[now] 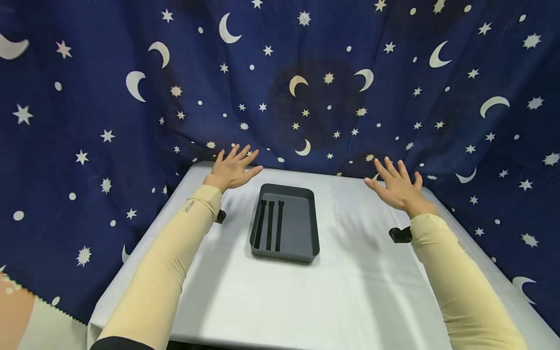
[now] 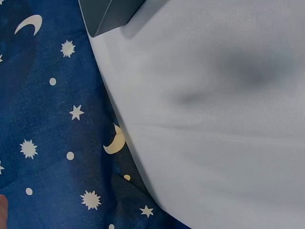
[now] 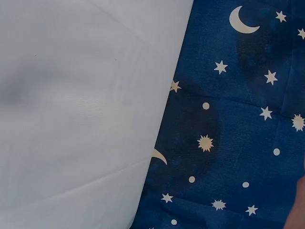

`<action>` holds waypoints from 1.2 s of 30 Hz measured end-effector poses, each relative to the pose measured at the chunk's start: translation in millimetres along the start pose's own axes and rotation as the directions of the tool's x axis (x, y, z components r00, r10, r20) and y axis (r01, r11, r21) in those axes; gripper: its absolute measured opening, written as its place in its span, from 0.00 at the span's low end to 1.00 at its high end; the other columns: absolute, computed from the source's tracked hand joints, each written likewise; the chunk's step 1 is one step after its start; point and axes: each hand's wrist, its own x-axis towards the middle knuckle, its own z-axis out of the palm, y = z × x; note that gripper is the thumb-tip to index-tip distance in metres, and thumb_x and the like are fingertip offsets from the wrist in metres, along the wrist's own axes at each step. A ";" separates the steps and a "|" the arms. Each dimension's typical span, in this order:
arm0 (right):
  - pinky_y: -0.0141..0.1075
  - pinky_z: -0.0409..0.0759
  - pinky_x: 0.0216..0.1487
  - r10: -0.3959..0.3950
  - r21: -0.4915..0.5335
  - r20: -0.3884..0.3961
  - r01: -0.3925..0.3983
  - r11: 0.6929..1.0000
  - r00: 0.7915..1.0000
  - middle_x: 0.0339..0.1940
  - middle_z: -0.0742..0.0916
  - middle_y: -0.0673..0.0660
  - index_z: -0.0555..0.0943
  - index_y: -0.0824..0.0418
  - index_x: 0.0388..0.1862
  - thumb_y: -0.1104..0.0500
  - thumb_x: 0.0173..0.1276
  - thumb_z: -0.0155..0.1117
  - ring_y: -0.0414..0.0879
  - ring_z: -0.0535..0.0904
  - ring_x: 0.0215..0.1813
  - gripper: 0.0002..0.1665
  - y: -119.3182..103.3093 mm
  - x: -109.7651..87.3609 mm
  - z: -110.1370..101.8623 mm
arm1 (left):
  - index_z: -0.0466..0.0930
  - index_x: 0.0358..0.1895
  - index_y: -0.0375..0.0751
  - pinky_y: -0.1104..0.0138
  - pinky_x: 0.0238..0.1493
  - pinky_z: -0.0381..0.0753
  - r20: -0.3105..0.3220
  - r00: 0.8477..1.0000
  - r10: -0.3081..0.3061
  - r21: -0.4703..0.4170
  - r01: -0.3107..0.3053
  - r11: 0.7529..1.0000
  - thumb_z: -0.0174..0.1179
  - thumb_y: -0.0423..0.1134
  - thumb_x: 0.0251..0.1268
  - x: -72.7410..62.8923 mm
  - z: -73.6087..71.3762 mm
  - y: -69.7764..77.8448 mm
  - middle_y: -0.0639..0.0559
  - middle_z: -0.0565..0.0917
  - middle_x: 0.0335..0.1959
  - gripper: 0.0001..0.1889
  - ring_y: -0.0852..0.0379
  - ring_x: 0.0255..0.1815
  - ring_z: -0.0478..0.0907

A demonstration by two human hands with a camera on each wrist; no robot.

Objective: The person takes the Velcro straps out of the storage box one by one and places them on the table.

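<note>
A dark grey rectangular tray (image 1: 298, 221) lies on the white-covered table. Inside it, along the left side, three narrow black straps (image 1: 270, 226) with wider heads lie side by side; they look like cable ties. My left hand (image 1: 234, 168) is held out beyond the tray's far left corner, fingers spread, with nothing in it. Out to the right of the tray, my right hand (image 1: 399, 190) is likewise spread and holds nothing. The left wrist view catches a tray corner (image 2: 108, 16) at its top. Only a bit of the right hand (image 3: 296, 207) shows in the right wrist view.
A white cloth (image 1: 271, 296) covers the table, with shadows of both arms on it. Behind and at both sides hangs a dark blue curtain (image 1: 262, 63) with moons and stars. Small black devices, one (image 1: 400, 235) at the right wrist, sit below the sleeves.
</note>
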 end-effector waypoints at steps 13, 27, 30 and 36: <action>0.77 0.25 0.69 -0.002 0.013 0.045 0.001 1.000 0.999 0.84 0.38 0.62 0.34 0.48 0.84 0.21 0.72 0.34 0.68 0.32 0.82 0.54 -2.2 -3.0 3.4 | 0.46 0.82 0.62 0.40 0.80 0.49 0.018 1.000 0.011 -0.063 -0.010 0.998 0.35 0.68 0.75 -5.6 8.4 -2.5 0.51 0.50 0.83 0.36 0.43 0.84 0.46; 0.78 0.25 0.68 -0.005 0.046 0.084 0.001 0.999 0.996 0.84 0.41 0.63 0.34 0.47 0.84 0.22 0.72 0.34 0.70 0.34 0.82 0.53 -5.6 -2.0 1.9 | 0.46 0.82 0.57 0.47 0.80 0.54 -0.006 0.999 0.032 -0.256 -0.033 0.966 0.35 0.66 0.77 -7.6 30.8 -7.6 0.55 0.51 0.83 0.36 0.48 0.83 0.49; 0.78 0.25 0.68 -0.004 0.045 0.090 0.000 0.999 0.996 0.84 0.42 0.64 0.34 0.48 0.84 0.22 0.72 0.34 0.71 0.35 0.82 0.54 -5.9 -2.1 2.9 | 0.46 0.82 0.57 0.47 0.80 0.55 -0.003 1.000 0.004 -0.296 -0.004 0.955 0.35 0.65 0.77 -10.8 35.8 -8.4 0.57 0.52 0.83 0.36 0.49 0.83 0.50; 0.78 0.27 0.68 -0.004 0.037 0.092 0.001 0.999 0.996 0.84 0.45 0.65 0.36 0.48 0.84 0.20 0.70 0.32 0.73 0.39 0.81 0.56 -6.6 -1.0 3.9 | 0.57 0.80 0.54 0.47 0.76 0.65 -0.045 0.998 -0.044 -0.356 0.026 0.934 0.43 0.60 0.77 -13.9 45.7 -10.0 0.52 0.63 0.79 0.33 0.47 0.78 0.62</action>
